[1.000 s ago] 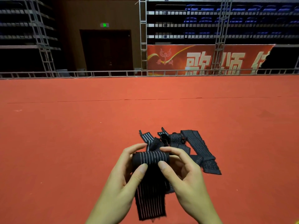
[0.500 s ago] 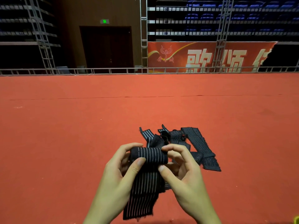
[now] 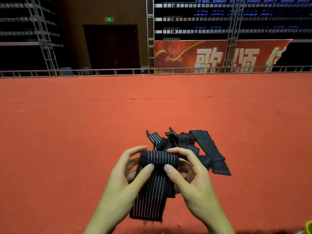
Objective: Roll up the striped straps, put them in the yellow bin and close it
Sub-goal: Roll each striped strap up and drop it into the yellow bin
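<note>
Black elastic with thin white stripes fills the foreground as a person rolls one striped strap (image 3: pixel 157 179) between both hands above a red carpet (image 3: pixel 67 141). The left hand (image 3: pixel 125 181) grips the left end of the roll, thumb pressed on its near face and fingers curled over the top; the right hand (image 3: pixel 190 179) pinches the right end in the same way, index finger hooked over the top edge and thumb against the front. The rolled part sits crosswise between the thumbs, and a flat tail hangs from it toward the camera.

That loose tail hangs a little straighter than it did half a second ago, when it swung off to the left, and the roll appears slightly fatter than a second ago, a sign that winding is under way and cloth is being taken up. A fair length remains unrolled, so this strap looks roughly midway through its roll.

Just beyond the hands, a pile of unrolled straps (image 3: pixel 195 146) lies tangled on the carpet in the same spot and shape as in the earlier pictures, untouched. A sliver of yellow (image 3: pixel 309 226) shows at the lower right corner of the frame; it may be the bin, but too little is visible to say, and whether its lid is open cannot be told. Nothing appears to be stowed yet, so most of the job seems to lie ahead. Behind the carpet stand a metal railing (image 3: pixel 101 71), a red banner (image 3: pixel 219 56) and dark rows of blue seats (image 3: pixel 236 14).
</note>
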{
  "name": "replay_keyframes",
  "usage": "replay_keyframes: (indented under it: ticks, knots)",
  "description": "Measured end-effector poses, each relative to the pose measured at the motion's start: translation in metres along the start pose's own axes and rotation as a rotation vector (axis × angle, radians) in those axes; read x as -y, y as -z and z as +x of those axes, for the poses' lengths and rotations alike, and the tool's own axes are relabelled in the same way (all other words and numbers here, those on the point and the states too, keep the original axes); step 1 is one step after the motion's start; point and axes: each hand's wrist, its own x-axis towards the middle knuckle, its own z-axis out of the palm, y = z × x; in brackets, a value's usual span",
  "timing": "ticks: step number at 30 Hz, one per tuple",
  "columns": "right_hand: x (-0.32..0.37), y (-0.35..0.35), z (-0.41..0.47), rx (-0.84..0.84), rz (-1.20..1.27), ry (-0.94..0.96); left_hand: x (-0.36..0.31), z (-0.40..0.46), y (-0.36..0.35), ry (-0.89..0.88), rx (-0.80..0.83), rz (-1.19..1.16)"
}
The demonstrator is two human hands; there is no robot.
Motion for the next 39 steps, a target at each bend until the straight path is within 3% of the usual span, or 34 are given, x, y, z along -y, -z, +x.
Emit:
replay_keyframes:
  ticks: [10, 20, 29, 39]
  knots:
    - [-0.001, 0.004, -0.002, -0.008, -0.001, 0.018, 0.003, 0.001, -0.003, 0.066, 0.019, -0.074]
    - [-0.003, 0.002, -0.003, 0.015, -0.093, 0.088, -0.006, 0.005, -0.015, 0.017, -0.105, -0.077]
    - [0.0, 0.003, -0.005, -0.026, -0.113, 0.007, 0.002, 0.0, -0.01, -0.064, -0.032, 0.027]
    - [0.002, -0.002, -0.005, -0.032, -0.069, 0.098, 0.006, 0.0, -0.012, -0.112, 0.018, 0.057]
